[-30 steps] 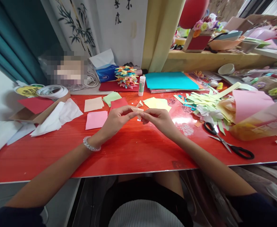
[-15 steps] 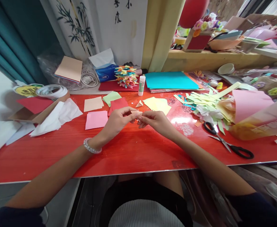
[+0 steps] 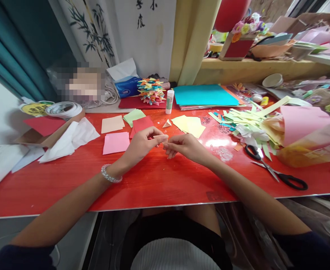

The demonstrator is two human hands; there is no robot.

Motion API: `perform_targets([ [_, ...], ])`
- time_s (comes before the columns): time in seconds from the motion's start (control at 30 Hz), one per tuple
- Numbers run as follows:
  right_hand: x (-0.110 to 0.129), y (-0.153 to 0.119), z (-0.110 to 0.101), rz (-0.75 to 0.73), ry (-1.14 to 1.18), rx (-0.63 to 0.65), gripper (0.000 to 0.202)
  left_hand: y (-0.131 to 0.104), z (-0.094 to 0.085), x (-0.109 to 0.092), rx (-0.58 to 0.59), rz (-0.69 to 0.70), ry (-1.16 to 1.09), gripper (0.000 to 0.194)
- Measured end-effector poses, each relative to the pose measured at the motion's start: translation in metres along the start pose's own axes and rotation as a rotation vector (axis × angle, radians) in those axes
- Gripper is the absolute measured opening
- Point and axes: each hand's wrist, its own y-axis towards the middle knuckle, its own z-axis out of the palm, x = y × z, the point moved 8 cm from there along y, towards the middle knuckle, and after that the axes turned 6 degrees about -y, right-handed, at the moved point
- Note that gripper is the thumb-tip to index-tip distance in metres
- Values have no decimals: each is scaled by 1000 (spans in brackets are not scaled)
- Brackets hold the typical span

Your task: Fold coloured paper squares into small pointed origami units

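a red surface (image 3: 153, 191) is covered toward its far and right sides by paper and tools. at the right, a loose heap of strips (image 3: 246, 118), mostly pale green, is spread. at the back, a stack of sheets (image 3: 207, 95) is topped by a teal one. nearer the edge, to the right, scissors (image 3: 269, 169) with black handles are laid with their blades apart.

over the middle of the surface, the left hand (image 3: 146, 144) and right hand (image 3: 186, 148) are brought close together, their fingertips nearly meeting. a bracelet of clear beads (image 3: 111, 173) is worn on the left wrist. a ball of folded points (image 3: 151, 92), in many colours, is set on red paper at the back.

beyond the left hand, squares are laid in piles: pink (image 3: 116, 143), tan (image 3: 112, 123), red (image 3: 142, 125) and green (image 3: 133, 117), the red overlapping the green. yellow ones (image 3: 189, 125) are fanned beyond the right hand. a glue stick (image 3: 169, 102) is stood upright behind. between it and the hands, a small folded triangle (image 3: 167, 123) is left lying. smallest of all, a pale paper piece (image 3: 165, 141) is pinched between the fingertips of both hands (most of it is hidden by them).
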Motion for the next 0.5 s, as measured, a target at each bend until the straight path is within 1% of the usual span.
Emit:
perform_targets([
  [0.13,-4,0,4,0,-14,34,31,1,-2,6,-6,8,52,21],
  [0.2,-7,0,6,3,-36,61,32,2,1,10,35,-15,61,21],
  [0.27,-10,0,7,8,-62,75,31,3,5,14,102,-45,54,21],
  [0.37,-11,0,7,9,-103,82,24,2,10,12,163,-58,62,22],
  [0.4,-10,0,8,7,-110,90,22,2,10,11,162,-49,71,22],
  [0.5,-11,0,11,24,-78,110,21,-1,8,6,113,-31,65,22],
])
